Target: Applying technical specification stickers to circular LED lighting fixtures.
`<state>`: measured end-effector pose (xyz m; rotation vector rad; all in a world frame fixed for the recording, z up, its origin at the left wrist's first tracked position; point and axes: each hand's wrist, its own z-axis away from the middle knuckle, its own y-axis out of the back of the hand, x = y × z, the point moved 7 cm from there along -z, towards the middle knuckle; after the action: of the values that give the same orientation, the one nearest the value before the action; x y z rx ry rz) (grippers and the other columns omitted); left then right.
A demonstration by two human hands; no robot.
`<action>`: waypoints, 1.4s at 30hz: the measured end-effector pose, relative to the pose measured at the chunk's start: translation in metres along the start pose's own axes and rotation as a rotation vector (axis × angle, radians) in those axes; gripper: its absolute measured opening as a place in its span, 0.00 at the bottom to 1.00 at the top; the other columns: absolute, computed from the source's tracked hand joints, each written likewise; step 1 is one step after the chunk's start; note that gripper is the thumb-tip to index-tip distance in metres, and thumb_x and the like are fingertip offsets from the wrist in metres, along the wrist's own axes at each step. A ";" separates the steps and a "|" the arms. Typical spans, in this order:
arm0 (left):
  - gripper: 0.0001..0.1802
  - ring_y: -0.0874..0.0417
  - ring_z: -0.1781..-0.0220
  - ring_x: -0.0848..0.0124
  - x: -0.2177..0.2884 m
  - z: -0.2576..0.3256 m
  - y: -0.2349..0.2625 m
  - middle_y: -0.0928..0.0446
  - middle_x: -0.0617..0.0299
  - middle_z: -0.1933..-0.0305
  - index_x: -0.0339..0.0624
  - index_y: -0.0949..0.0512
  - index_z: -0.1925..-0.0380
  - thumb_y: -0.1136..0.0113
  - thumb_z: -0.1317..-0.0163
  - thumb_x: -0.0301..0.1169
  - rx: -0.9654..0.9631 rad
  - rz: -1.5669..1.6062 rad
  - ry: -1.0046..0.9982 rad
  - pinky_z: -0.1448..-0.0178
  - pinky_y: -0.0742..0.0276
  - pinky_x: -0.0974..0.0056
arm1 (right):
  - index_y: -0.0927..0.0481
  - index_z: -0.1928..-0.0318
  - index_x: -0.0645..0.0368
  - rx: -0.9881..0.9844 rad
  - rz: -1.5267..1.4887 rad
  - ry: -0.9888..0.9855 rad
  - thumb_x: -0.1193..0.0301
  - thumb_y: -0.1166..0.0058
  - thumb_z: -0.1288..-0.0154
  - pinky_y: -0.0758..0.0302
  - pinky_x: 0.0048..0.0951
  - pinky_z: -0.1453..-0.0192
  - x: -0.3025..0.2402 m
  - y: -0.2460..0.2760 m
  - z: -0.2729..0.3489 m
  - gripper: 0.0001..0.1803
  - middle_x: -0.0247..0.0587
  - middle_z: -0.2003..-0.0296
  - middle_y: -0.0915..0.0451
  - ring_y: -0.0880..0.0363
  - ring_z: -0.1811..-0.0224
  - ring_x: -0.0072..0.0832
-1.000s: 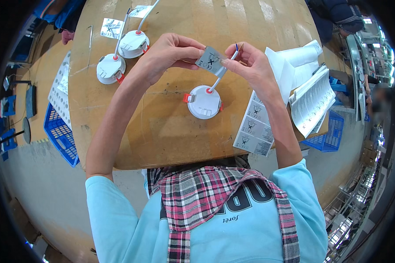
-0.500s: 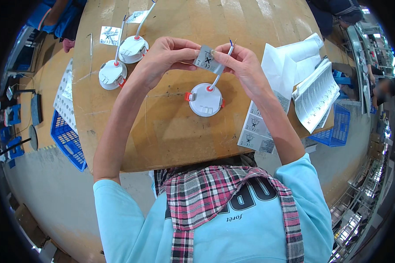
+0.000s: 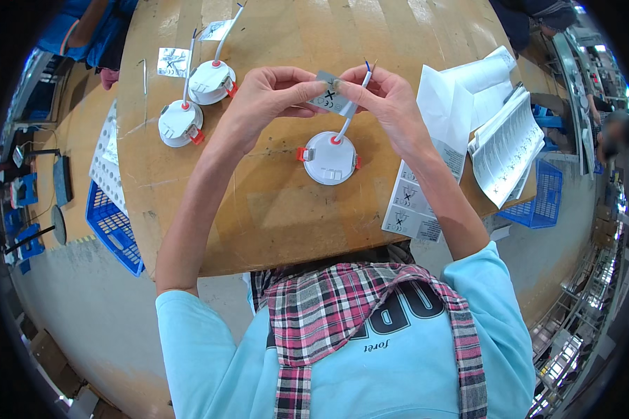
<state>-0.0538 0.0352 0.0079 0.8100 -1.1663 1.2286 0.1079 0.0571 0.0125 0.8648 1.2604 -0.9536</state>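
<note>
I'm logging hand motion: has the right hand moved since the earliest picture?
Yes, slightly leftward: the right hand now lies a little farther from the white paper on the table.

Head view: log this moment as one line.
left hand: pinching grey label | right hand: holding label and white cable | round white fixture: on table

Crossed-out bin symbol with adjacent small marks on single silver label, same bin symbol repeated beside fine print on label sheet, dark crossed symbol on silver tag, large black lettering over smaller line on light-blue shirt, fine print illegible.
</note>
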 end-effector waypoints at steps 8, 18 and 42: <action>0.12 0.15 0.64 0.72 0.005 0.000 0.001 0.18 0.59 0.66 0.38 0.19 0.63 0.39 0.39 0.35 0.037 -0.128 -0.088 0.57 0.21 0.71 | 0.21 0.60 0.65 -0.006 0.014 0.001 0.58 0.52 0.31 0.24 0.19 0.67 0.002 0.006 0.001 0.20 0.35 0.73 0.21 0.24 0.75 0.18; 0.10 0.16 0.65 0.73 0.001 -0.001 0.003 0.18 0.61 0.67 0.38 0.20 0.64 0.39 0.39 0.34 0.067 -0.119 -0.096 0.57 0.22 0.72 | 0.25 0.54 0.68 -0.071 0.013 0.011 0.69 0.44 0.37 0.24 0.19 0.71 0.004 -0.005 0.008 0.15 0.41 0.73 0.21 0.22 0.76 0.20; 0.11 0.16 0.65 0.71 0.002 0.001 -0.004 0.18 0.58 0.67 0.33 0.20 0.63 0.39 0.39 0.32 0.130 -0.103 -0.167 0.54 0.22 0.67 | 0.19 0.64 0.67 -0.061 0.089 -0.071 0.64 0.40 0.40 0.29 0.17 0.68 0.014 -0.002 0.014 0.15 0.34 0.73 0.20 0.25 0.74 0.15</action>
<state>-0.0506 0.0342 0.0100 1.0741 -1.1716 1.1782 0.1118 0.0423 0.0002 0.8257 1.1750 -0.8632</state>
